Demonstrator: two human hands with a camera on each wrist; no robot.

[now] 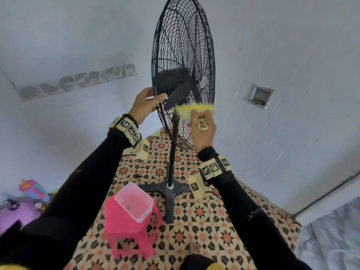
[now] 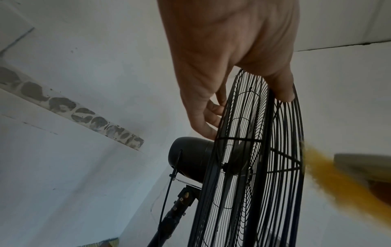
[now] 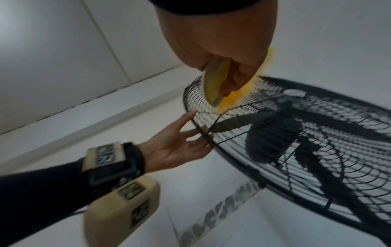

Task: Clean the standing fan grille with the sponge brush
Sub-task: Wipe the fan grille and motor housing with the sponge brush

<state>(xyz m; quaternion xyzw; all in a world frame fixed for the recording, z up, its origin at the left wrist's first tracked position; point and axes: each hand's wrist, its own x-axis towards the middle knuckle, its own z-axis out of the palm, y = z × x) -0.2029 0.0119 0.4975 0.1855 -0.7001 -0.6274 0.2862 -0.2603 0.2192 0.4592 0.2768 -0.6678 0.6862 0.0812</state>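
Note:
A black standing fan's round wire grille (image 1: pixel 183 55) stands upright in front of me, seen nearly edge-on. My left hand (image 1: pixel 155 97) holds its left rim, thumb on the front wires and fingers behind (image 2: pixel 211 117). My right hand (image 1: pixel 204 131) grips the handle of a yellow sponge brush (image 1: pixel 194 109). The brush's fuzzy yellow edge lies against the front of the grille, below the hub. In the right wrist view the brush (image 3: pixel 215 83) pokes from my fist onto the blurred grille (image 3: pixel 317 167). The left wrist view shows the brush's bristles (image 2: pixel 330 175) touching the grille (image 2: pixel 253 183).
The fan's pole ends in a cross-shaped base (image 1: pixel 167 189) on a patterned tile floor. A pink plastic stool (image 1: pixel 132 230) with a clear tub (image 1: pixel 134 201) on top stands just left of the base. Pale walls close in behind. Colourful items (image 1: pixel 33 190) lie at the lower left.

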